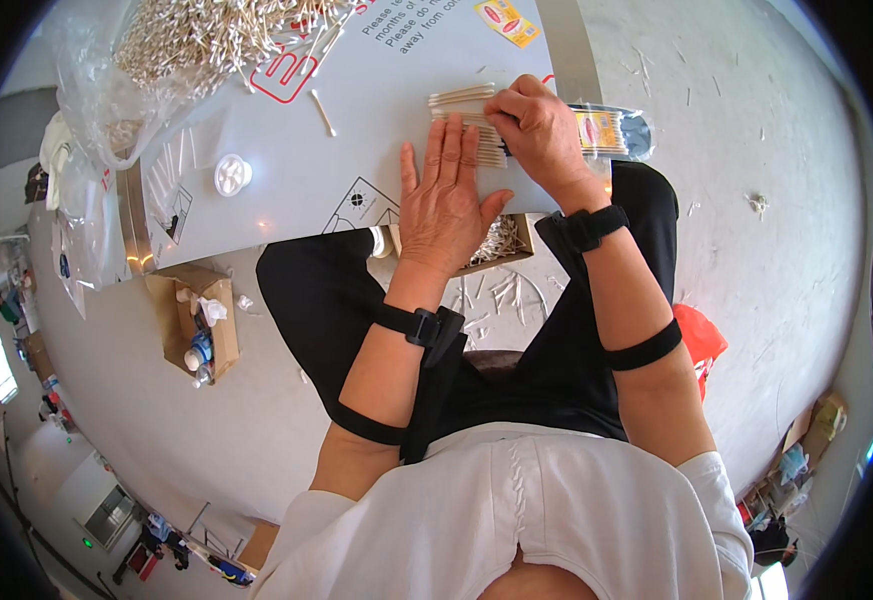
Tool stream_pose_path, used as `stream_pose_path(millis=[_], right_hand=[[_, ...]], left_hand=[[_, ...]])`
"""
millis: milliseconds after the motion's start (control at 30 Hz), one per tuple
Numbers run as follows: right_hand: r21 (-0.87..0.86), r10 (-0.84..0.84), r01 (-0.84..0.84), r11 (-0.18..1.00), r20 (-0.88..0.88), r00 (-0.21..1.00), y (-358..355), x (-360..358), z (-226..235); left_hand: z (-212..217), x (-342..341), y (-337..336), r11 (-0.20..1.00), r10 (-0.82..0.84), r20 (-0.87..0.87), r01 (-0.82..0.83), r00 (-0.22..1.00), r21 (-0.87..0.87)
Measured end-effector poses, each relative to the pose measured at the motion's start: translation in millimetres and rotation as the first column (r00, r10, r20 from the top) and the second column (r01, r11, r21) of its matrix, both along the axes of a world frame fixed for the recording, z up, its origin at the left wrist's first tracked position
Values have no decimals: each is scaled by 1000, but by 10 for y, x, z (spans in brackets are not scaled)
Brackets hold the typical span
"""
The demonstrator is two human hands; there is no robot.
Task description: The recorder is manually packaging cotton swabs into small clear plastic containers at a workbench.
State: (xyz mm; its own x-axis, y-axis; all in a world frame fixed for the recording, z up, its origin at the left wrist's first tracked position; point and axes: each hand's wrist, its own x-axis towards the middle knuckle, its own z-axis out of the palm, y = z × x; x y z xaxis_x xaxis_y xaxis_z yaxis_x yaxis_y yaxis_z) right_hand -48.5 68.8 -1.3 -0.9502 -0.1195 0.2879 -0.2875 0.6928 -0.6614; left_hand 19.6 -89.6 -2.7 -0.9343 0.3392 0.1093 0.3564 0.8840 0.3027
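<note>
Row of cotton swabs [476,128] lies flat on grey sheet [356,130], pale wooden sticks side by side, tips pointing left and right, near sheet's near edge. Part of row hidden under hands. Clear packet of swabs [611,132] at sheet's right edge, lying flat, yellow-red label, dark blue end, sticks inside running lengthwise, right end overhanging sheet.
</note>
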Motion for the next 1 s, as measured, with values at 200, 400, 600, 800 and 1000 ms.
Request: stream_pose_path(millis=[200, 400, 600, 800, 1000], right_hand=[[27, 80, -80, 996, -30, 996, 26, 31, 22], [-129, 80, -73, 989, 55, 995, 112, -9, 8], [-98, 61, -48, 994, 143, 988, 208, -143, 172], [-366, -66, 156, 918, 247, 967, 81, 210, 84], [-794, -122, 239, 559, 207, 971, -287, 580, -108]], left_hand=[[12, 7, -2, 1000, 13, 8, -12, 1000, -14], [20, 4, -14, 1000, -16, 30, 17, 999, -19], [18, -26, -54, 998, -59, 38, 59, 998, 14], [1, -23, -65, 998, -57, 27, 57, 998, 6], [3, -24, -37, 999, -51, 19, 51, 999, -6]])
